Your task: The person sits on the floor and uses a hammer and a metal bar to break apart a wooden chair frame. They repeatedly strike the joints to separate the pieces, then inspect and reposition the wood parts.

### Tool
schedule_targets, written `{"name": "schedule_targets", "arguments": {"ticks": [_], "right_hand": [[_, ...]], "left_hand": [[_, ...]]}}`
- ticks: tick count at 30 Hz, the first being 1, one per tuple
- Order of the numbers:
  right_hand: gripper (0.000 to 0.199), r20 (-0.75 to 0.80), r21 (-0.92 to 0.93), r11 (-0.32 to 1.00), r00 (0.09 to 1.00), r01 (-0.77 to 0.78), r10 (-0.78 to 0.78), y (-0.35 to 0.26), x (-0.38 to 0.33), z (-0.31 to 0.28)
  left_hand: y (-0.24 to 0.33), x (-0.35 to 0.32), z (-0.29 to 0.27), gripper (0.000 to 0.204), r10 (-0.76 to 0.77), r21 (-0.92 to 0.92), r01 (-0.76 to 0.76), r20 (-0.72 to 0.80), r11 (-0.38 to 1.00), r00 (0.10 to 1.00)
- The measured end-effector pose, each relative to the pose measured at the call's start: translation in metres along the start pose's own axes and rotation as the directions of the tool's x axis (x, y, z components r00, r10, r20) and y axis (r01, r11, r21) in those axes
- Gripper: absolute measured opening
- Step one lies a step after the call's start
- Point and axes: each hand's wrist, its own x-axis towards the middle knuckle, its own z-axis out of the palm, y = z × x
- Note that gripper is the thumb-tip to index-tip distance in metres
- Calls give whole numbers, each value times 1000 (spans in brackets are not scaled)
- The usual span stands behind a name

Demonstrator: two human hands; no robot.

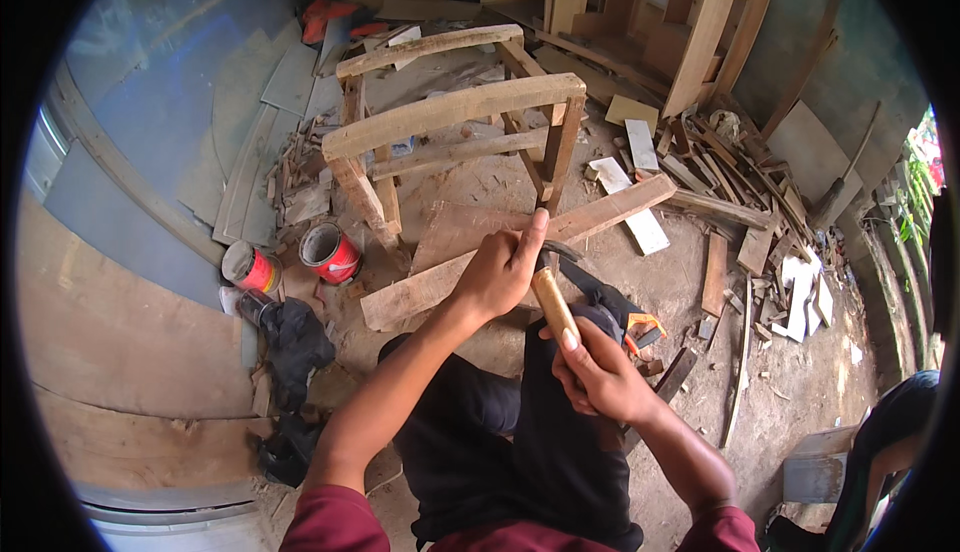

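Note:
My right hand (602, 367) is wrapped round the pale wooden handle of a hammer (553, 302), held tilted above my right knee. My left hand (500, 270) is closed at the hammer's dark curved head, thumb pointing up; its fingers partly hide the head. Beneath and beyond my left hand, a long wooden beam (610, 210) lies slantwise, with a flat brown board (455, 235) beside it. Past the beam stands a rough wooden frame (455, 112) with two curved top rails and several legs.
Two red buckets (330, 254) stand on the left near dark cloth (295, 347). An orange-handled tool (645, 332) lies right of my knee. Scrap wood (745, 177) is heaped at right, with planks (705, 37) leaning behind. Another person's arm (890, 457) shows at lower right.

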Motion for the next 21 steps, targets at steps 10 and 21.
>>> {"name": "schedule_targets", "arguments": {"ticks": [10, 21], "right_hand": [[37, 132, -193, 951, 954, -241, 268, -3, -30, -15], [36, 76, -278, 960, 997, 22, 0, 34, -29, -17]], "left_hand": [[12, -45, -8, 77, -150, -76, 168, 203, 983, 968], [-48, -44, -65, 77, -193, -271, 187, 5, 944, 981]]}}
